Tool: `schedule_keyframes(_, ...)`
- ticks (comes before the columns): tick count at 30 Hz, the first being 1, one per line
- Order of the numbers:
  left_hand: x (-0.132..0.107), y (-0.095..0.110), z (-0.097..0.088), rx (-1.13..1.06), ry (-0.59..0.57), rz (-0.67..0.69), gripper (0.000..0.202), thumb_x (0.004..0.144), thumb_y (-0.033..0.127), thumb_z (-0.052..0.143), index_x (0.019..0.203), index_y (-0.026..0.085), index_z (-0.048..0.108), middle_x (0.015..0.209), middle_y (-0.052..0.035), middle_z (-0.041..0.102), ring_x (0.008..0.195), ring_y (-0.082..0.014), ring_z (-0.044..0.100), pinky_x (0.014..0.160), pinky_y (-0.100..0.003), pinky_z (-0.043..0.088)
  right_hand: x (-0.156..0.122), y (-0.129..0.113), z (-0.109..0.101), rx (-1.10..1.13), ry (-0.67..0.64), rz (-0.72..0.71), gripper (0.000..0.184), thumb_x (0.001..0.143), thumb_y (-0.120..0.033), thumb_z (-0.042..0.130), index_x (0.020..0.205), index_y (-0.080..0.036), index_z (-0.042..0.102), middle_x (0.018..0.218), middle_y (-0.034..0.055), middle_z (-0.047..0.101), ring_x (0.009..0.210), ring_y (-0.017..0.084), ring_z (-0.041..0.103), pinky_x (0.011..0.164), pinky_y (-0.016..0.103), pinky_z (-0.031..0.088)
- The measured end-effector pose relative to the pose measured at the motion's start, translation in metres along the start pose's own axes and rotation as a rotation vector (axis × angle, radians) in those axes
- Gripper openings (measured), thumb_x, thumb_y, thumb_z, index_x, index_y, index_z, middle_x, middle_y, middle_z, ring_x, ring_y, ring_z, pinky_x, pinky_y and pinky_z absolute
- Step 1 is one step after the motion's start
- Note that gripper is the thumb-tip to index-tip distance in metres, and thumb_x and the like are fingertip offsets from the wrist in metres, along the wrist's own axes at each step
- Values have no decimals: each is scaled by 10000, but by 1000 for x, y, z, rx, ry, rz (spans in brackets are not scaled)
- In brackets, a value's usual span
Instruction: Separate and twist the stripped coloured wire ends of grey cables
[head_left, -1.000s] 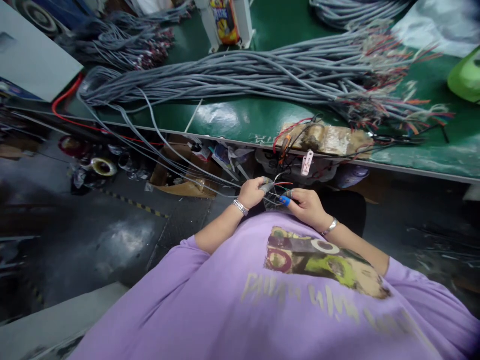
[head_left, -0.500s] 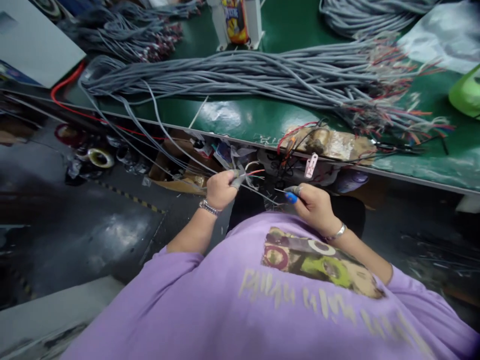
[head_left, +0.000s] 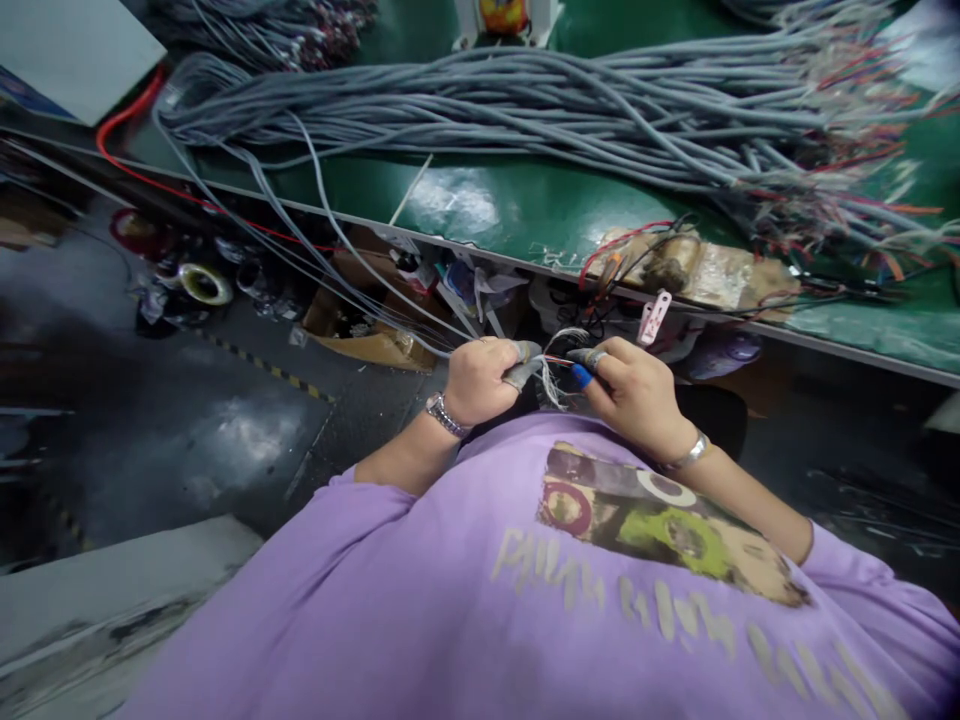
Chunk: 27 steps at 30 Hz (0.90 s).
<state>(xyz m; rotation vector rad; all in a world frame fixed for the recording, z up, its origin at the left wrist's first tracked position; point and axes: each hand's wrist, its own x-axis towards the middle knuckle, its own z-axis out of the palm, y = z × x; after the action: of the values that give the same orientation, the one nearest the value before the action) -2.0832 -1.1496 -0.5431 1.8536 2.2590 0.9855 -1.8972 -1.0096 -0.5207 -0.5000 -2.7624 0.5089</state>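
My left hand (head_left: 487, 378) is closed around a grey cable near its stripped end, with grey finger covers on thumb and forefinger. Frayed whitish strands (head_left: 553, 388) fan out just beyond those fingertips. Thin coloured inner wires (head_left: 556, 360), a red one among them, run across the short gap between my hands. Their far ends are pinched by my right hand (head_left: 634, 388), which wears a blue cover on the thumb and a grey one on a finger. The grey cable (head_left: 390, 295) trails up left to the bench.
A long bundle of grey cables (head_left: 465, 105) lies across the green bench (head_left: 525, 205), stripped ends at right. A taped block (head_left: 701, 265) with red and black leads sits at the bench edge. Below are an open cardboard box (head_left: 367, 335) and tape rolls (head_left: 205, 284).
My hands have come together, and my right hand now pinches the inner wires at the cable end. The loose coloured wires are drawn together between them. The view has shifted slightly downward.
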Motion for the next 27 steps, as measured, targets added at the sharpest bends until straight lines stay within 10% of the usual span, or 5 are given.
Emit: schedule_keyframes(27,4,-2,2,-41,-40,-42,377,941,462,513,823,188,743,690,-63,710,677,-161,653,679,-285,477,2,1,6,62,-7,-16,238,957,-295,518,813,-174,664,850,84,650,727,175,554,636,308,397)
